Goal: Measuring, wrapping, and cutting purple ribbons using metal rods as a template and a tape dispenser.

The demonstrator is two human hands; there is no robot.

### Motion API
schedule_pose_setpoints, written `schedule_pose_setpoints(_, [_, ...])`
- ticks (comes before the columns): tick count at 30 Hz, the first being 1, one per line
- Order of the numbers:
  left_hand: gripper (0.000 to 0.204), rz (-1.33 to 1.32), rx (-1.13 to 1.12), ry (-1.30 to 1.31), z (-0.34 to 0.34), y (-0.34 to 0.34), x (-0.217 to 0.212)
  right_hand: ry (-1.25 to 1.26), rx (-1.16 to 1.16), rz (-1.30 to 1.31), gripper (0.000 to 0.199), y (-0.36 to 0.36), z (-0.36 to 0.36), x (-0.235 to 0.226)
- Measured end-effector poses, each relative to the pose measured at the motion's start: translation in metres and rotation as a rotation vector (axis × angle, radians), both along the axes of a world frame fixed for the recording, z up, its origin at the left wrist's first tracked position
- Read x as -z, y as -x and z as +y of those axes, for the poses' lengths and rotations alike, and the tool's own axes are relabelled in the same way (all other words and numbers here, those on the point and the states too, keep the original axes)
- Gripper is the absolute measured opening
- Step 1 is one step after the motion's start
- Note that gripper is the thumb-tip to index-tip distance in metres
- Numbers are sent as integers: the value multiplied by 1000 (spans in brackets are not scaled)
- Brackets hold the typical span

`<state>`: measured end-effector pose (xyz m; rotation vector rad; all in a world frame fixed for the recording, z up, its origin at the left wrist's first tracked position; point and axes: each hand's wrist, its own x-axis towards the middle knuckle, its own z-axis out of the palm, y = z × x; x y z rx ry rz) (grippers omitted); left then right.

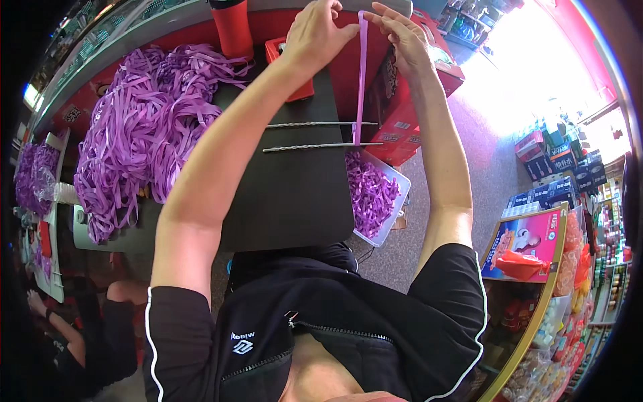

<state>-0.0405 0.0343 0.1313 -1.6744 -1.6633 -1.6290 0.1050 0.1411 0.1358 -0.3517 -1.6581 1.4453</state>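
Note:
A narrow purple ribbon [362,74] stands upright from two twisted metal rods [315,147] that stick out past the right edge of the dark table [288,194]. My right hand [405,40] has its fingertips on the ribbon's upper end. Just left of the ribbon is my left hand [315,33], thumb stretched out and apart from the curled fingers, with nothing visible in it. Below the rods, a clear plastic bin [404,191] contains many short purple ribbon pieces [372,194]. A large tangled heap of purple ribbon [147,127] covers the table's left side.
A red cup [232,30] and a red tray [301,92] are at the table's back. Red cartons [402,127] stand beyond the bin. On the right is a display case [526,244] with packaged goods. A reflective surface at far left shows ribbon and a person's arm.

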Motion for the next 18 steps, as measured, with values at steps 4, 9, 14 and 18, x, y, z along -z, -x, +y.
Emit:
schedule_pose_setpoints(4, [40, 43, -11, 204, 14, 2, -23, -95, -32, -58, 39, -7, 14, 1])
schedule_pose_setpoints(9, [31, 146, -2, 192, 31, 7, -16, -186, -66, -61, 40, 0, 18, 0])
schedule_pose_setpoints(14, [26, 197, -15, 251, 41, 2, -17, -181, -53, -87, 41, 0, 20, 3])
schedule_pose_setpoints(18, [23, 205, -27, 288, 44, -6, -14, -109, -100, -33, 41, -4, 28, 10])
